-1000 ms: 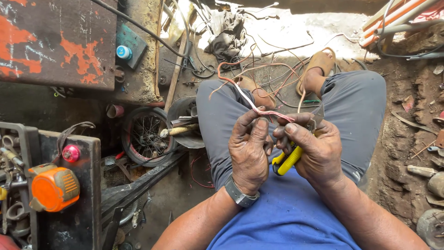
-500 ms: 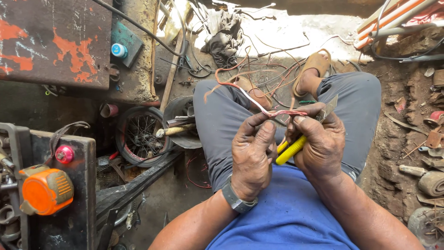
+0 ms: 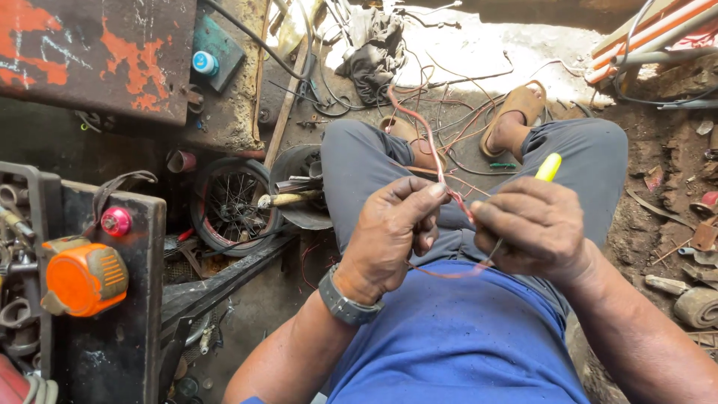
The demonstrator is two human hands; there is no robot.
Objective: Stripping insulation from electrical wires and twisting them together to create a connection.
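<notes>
I sit on the ground in grey trousers and a blue shirt. My left hand (image 3: pixel 393 228) pinches a thin red wire (image 3: pixel 419 127) between thumb and fingers; the wire rises from my lap and curls away toward the ground ahead. My right hand (image 3: pixel 535 228) is closed around a yellow-handled tool (image 3: pixel 548 167), whose handle end sticks up above my knuckles, and it also touches the same wire, which loops below both hands. The tool's working end is hidden in my fist. A grey watch (image 3: pixel 342 303) is on my left wrist.
A tangle of wires (image 3: pixel 449 97) and a dark rag (image 3: pixel 374 45) lie ahead by my sandalled feet. A small spoked wheel (image 3: pixel 228 202) is at left, an orange engine part (image 3: pixel 82 277) on a dark frame nearer. Scrap parts (image 3: pixel 688 254) litter the right.
My hands have drawn closer to my chest. The yellow handle has swung from pointing down-left below my hands to sticking up above my right hand, and the wire loop now hangs beneath.
</notes>
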